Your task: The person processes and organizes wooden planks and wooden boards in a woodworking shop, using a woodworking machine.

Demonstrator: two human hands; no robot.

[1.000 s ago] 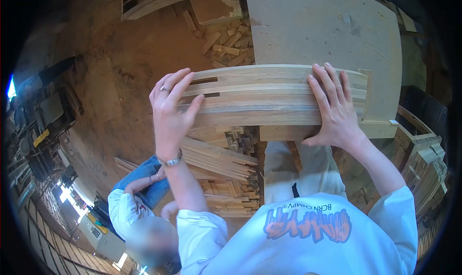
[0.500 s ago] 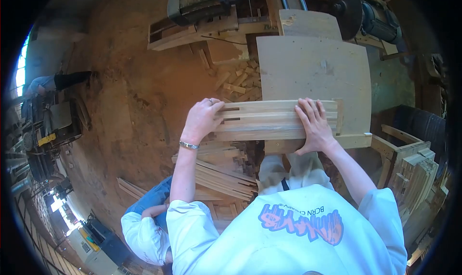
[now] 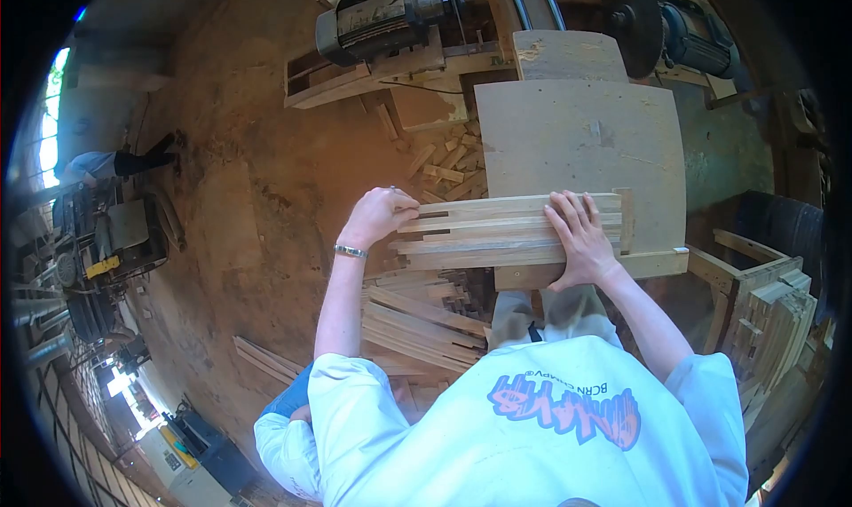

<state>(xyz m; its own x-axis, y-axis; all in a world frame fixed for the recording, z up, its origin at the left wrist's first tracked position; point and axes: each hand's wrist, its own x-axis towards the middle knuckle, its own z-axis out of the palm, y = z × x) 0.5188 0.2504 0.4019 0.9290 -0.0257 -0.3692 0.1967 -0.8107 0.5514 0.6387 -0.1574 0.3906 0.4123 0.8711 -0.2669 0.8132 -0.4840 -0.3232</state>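
Observation:
Several pale wooden strips (image 3: 497, 229) lie side by side in front of me, their left ends uneven and with dark slots between some of them. Fingers of my left hand (image 3: 380, 216) are pinched at the left end of the farthest strip. My right hand (image 3: 584, 239) spans the strips near their right end, fingers across the top to the far edge and thumb at the near side. Beneath the strips is a flat board (image 3: 581, 143), with a wooden stop (image 3: 627, 218) at their right ends and a wooden rail (image 3: 655, 263) along the near edge.
A circular saw blade (image 3: 632, 23) with a motor (image 3: 699, 41) stands at the back right; another motor (image 3: 373, 27) is back left. Offcuts (image 3: 451, 165) lie on the floor. Stacked strips (image 3: 417, 325) are at left; a co-worker's sleeve (image 3: 288, 454) shows beside me.
The left hand has shifted slightly at the strip ends, its fingers now closer to the farthest strip's tip. The right hand keeps its place. The whole view has tilted a little.

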